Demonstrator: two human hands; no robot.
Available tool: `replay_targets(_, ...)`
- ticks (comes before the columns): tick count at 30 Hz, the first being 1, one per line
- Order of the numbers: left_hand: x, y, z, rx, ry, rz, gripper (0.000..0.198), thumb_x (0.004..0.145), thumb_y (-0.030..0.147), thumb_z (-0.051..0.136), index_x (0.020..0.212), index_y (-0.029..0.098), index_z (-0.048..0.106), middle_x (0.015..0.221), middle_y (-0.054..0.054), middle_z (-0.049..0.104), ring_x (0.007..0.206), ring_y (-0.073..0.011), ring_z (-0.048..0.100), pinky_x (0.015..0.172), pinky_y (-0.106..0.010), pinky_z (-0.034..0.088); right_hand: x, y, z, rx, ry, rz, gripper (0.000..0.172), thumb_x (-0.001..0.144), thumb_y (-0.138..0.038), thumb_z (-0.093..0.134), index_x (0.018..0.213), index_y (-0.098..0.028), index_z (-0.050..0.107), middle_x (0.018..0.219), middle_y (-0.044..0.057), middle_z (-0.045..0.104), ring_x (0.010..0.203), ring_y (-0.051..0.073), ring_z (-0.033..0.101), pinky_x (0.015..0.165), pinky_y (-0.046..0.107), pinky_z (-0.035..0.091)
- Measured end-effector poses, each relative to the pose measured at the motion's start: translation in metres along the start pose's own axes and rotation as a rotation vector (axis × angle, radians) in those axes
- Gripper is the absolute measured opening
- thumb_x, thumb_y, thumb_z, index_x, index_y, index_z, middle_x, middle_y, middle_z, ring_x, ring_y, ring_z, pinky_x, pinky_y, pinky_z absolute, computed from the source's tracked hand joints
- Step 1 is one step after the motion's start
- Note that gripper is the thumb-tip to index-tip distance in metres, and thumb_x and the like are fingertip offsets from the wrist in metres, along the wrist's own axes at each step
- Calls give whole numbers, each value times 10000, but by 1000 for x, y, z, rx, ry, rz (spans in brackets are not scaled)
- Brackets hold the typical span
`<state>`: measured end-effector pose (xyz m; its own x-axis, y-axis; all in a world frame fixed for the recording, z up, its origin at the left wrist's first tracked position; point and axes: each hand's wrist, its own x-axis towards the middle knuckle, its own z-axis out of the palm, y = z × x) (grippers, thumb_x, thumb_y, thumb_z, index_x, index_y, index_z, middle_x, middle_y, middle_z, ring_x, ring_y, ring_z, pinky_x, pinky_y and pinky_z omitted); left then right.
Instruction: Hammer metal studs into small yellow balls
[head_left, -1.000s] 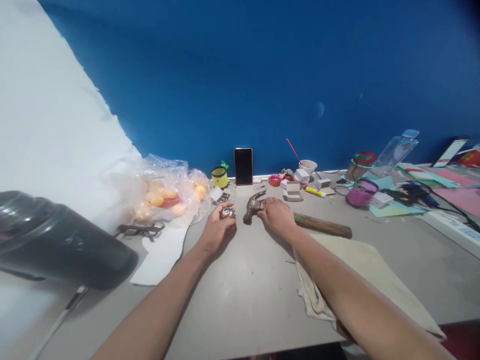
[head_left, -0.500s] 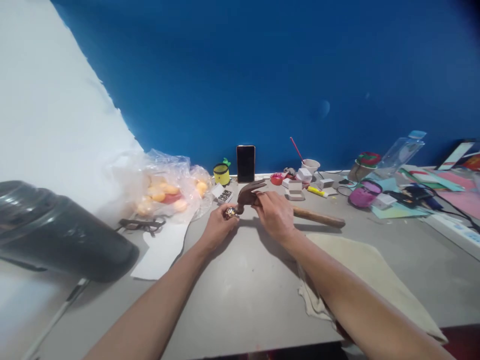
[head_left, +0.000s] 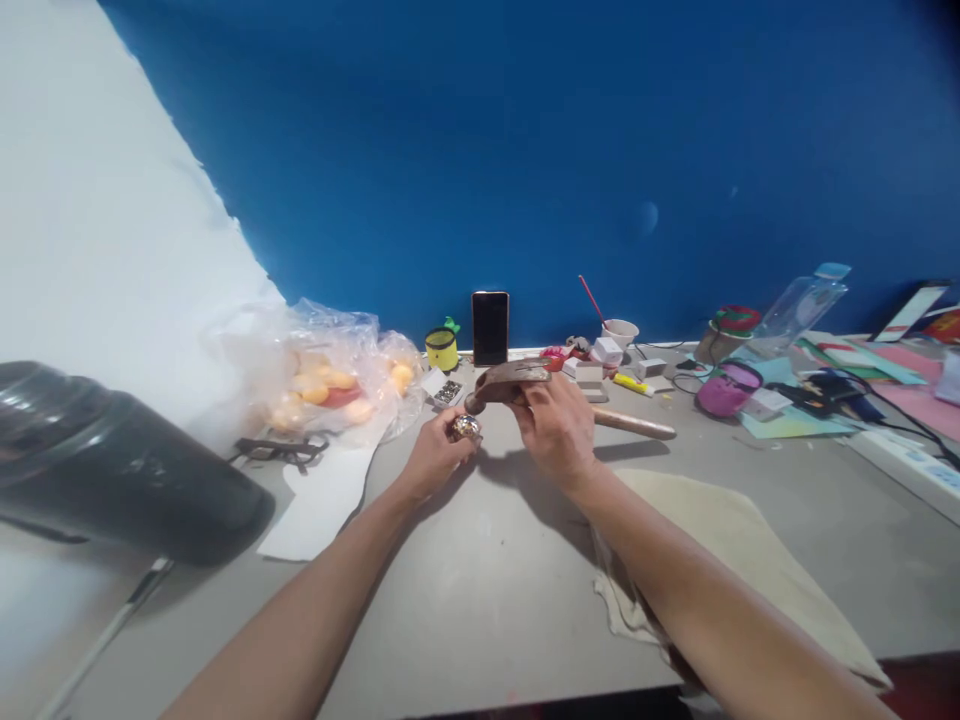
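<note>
Shiny ball: pinched at the centre of the frame by the curled fingers of the left hand [head_left: 436, 455]; the ball itself [head_left: 466, 428] is partly covered by them.
Hammer: grasped near its head [head_left: 514, 382] by the closed right hand [head_left: 559, 425]; its face is held just above the ball, and contact cannot be told.
Behind the hands: 1 open box of small metal pieces [head_left: 448, 392] and 1 upright phone [head_left: 490, 330] are seen.
Left side: a dark bottle [head_left: 142, 475], glasses [head_left: 285, 450] and a plastic bag [head_left: 330, 370] are crowded together.
Lower right: a cloth [head_left: 742, 550] is partly covered by the right forearm [head_left: 675, 560].
</note>
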<state>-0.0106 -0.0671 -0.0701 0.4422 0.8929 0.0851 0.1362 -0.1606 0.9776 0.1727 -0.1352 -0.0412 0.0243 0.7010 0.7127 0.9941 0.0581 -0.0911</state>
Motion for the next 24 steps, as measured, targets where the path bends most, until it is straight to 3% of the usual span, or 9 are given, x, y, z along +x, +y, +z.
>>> replay_targets(4, 1, -3, 3, -70, 26, 23, 329, 676, 222, 774, 992, 178, 693, 857, -17, 688, 646, -127, 596, 614, -268, 491, 2, 0, -1, 36, -138, -28, 293, 1086, -320, 449, 1086, -203, 717, 956, 115, 675, 925, 264, 564, 793, 368, 363)
replay_targets(9, -4, 4, 6, -148, 7, -34, 406, 682, 203, 757, 1077, 193, 661, 850, -40, 735, 715, -171, 680, 658, -292, 542, 8, 19, 1, 16, -99, 134, 217, 1038, -295, 549, 1148, -184, 699, 1069, 141, 688, 1011, 286, 577, 848, 371, 386)
replay_targets(14, -9, 11, 9, -174, -9, -40, 422, 677, 202, 721, 1089, 186, 629, 869, -52, 759, 685, -161, 676, 679, -310, 562, 8, 41, 11, 29, -344, 281, 180, 956, -251, 667, 1130, -210, 685, 1119, 100, 695, 1102, 276, 584, 813, 337, 402)
replay_targets(19, -8, 7, 8, -132, -10, -12, 388, 659, 185, 689, 1038, 194, 611, 798, -8, 711, 637, -141, 638, 619, -263, 500, 5, 45, 24, 54, -535, 311, 219, 965, -284, 656, 1173, -226, 688, 1123, 83, 717, 1072, 252, 612, 818, 325, 407)
replay_targets(24, -6, 8, -1, -47, 29, -4, 164, 765, 333, 697, 800, 202, 605, 601, 35, 581, 546, -120, 495, 572, -249, 395, 2, 41, 30, 0, -540, 256, 221, 964, -314, 657, 1138, -194, 724, 1220, 129, 684, 1159, 289, 576, 926, 369, 422)
